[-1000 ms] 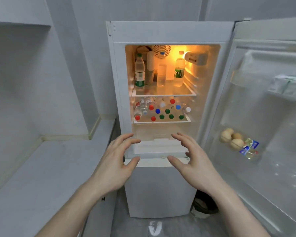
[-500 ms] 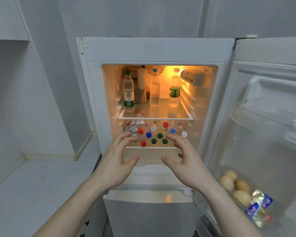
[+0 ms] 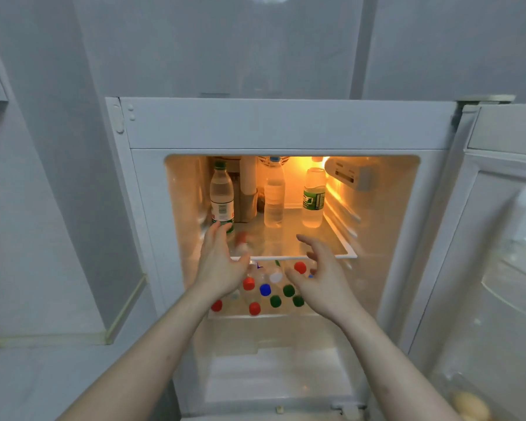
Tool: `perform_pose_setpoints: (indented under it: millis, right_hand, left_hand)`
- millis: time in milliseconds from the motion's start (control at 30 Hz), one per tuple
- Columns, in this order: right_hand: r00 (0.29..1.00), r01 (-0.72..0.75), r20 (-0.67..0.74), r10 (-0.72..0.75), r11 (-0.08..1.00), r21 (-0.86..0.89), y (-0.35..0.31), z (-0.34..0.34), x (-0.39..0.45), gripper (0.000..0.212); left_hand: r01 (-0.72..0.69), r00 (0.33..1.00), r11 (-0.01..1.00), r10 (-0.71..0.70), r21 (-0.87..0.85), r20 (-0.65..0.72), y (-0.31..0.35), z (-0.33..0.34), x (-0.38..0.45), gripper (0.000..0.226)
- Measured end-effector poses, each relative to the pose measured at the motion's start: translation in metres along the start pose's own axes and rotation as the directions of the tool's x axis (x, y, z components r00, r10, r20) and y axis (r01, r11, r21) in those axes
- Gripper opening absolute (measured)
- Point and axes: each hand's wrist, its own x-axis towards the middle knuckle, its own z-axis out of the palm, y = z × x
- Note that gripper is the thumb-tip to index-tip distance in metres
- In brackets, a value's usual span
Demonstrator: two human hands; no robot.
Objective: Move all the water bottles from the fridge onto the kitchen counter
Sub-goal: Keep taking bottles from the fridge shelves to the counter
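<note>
Both hands have moved up since the earlier frame and now reach into the fridge (image 3: 286,126) at the top shelf (image 3: 331,253). My left hand (image 3: 219,262) has a wide grip, fingers straight, holding nothing, with its fingertips just below the green-capped bottle (image 3: 221,192), which stands upright on the left of that shelf. My right hand (image 3: 319,275) is also wide and empty, farther from the other two upright bottles. I judge the left hand is nearer. Lower bottles (image 3: 264,290) lie caps outward. The surface (image 3: 43,375) waits at the left.
</note>
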Motion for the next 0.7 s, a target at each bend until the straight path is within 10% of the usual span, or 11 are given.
perform_pose_setpoints:
  millis: [700]
  right_hand:
    - [0.94, -0.196, -0.273, 0.205, 0.979, 0.062, 0.09, 0.033, 0.18, 0.084]
  left_hand:
    - [0.235, 0.904, 0.953, -0.286, -0.19, -0.319, -0.034, 0.077, 0.122, 0.096]
